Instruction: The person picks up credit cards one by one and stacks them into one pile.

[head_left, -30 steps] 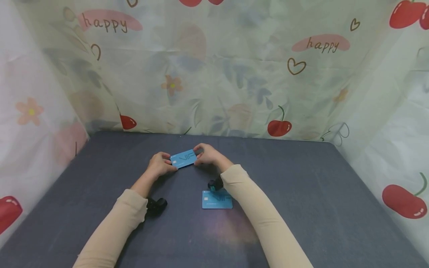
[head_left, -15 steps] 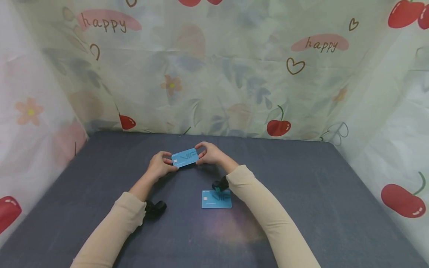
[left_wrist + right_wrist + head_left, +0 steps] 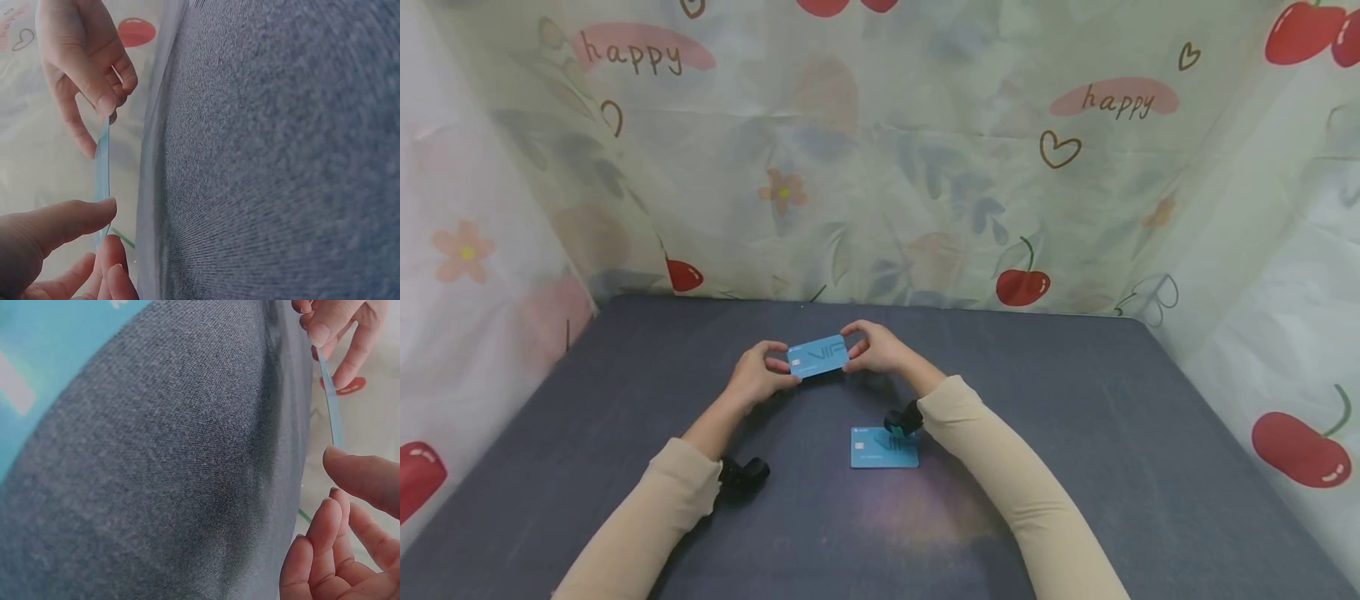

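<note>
Both hands hold a blue VIP card (image 3: 817,358) with a small chip print, tilted slightly up to the right above the table. My left hand (image 3: 756,375) pinches its left end between thumb and fingers. At the opposite end, my right hand (image 3: 880,348) grips the card's corners, thumb below and fingers above. Seen edge-on in the left wrist view, the card (image 3: 103,169) looks thin and slightly bowed. A second blue VIP card (image 3: 872,450) lies flat on the table under the right wrist, its upper right part covered by the wrist camera.
A dark grey cloth covers the table (image 3: 1060,433). Behind it and at both sides hangs a pale curtain (image 3: 887,183) printed with cherries, flowers and "happy". Black wrist cameras stick out inward from both cuffs, the right camera (image 3: 904,418) overlapping the lying card.
The held card and both hands have drifted slightly right. My right forearm has swung outward to the right, uncovering a bit more of the table. The lying card stays put.
</note>
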{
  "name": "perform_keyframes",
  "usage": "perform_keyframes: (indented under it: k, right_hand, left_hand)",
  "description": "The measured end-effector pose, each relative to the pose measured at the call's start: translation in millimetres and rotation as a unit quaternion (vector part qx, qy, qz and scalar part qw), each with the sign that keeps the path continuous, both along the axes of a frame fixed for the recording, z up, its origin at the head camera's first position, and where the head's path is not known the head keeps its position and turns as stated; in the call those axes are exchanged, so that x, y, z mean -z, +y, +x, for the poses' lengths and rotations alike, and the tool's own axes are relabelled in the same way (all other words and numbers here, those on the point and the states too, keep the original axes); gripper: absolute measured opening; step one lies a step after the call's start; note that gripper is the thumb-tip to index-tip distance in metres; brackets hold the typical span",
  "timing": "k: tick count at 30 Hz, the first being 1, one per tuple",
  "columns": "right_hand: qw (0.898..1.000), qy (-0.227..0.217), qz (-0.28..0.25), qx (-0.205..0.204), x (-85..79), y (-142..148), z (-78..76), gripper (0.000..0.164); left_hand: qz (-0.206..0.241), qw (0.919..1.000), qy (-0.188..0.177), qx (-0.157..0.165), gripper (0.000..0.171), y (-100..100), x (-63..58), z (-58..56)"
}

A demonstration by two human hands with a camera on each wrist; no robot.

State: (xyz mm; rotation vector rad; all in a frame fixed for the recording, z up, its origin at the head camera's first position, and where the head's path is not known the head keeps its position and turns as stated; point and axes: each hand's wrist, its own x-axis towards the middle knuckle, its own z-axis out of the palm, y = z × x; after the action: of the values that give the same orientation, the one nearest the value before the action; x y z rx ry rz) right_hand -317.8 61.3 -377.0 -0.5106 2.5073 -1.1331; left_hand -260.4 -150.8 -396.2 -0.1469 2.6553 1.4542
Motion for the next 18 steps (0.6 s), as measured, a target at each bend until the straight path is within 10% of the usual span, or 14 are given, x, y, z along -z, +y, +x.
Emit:
perform_keyframes:
  k: [18]
  right_hand:
    - [1.000, -0.002, -0.016, -0.008, 0.4, 12.2, 5.5, 0.056]
  left_hand:
    - [0.007, 0.9998, 0.006, 0.018, 0.058, 4.8, -3.3, 6.7]
